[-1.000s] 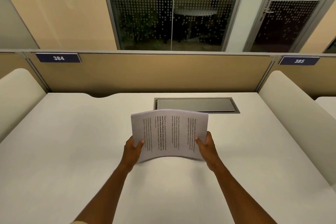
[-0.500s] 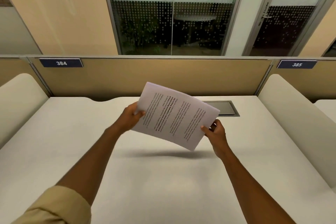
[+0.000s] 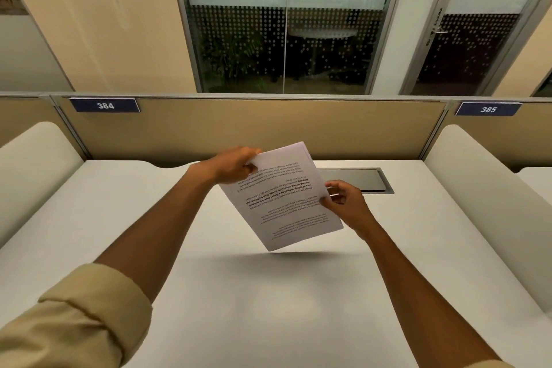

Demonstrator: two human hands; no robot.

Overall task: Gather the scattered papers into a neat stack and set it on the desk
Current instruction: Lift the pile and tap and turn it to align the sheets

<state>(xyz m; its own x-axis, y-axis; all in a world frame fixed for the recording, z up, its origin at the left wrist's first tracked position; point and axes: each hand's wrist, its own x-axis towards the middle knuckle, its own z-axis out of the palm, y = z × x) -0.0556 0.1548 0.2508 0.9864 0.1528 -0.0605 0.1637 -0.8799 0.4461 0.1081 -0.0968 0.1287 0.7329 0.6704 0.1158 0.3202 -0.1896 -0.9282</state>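
Rolled beige sleeve (image 3: 77,317), bare forearms

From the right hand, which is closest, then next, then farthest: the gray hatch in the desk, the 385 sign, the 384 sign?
1. Gray hatch, just behind the right hand.
2. 385 sign, on the partition, up and right.
3. 384 sign, far across on the left.

office | desk (image 3: 268,308) | partition (image 3: 254,128) tags 384, 385 | glass-walled room (image 3: 286,39)

A white desk (image 3: 268,308) with a dark recessed panel (image 3: 355,180) near its far edge.
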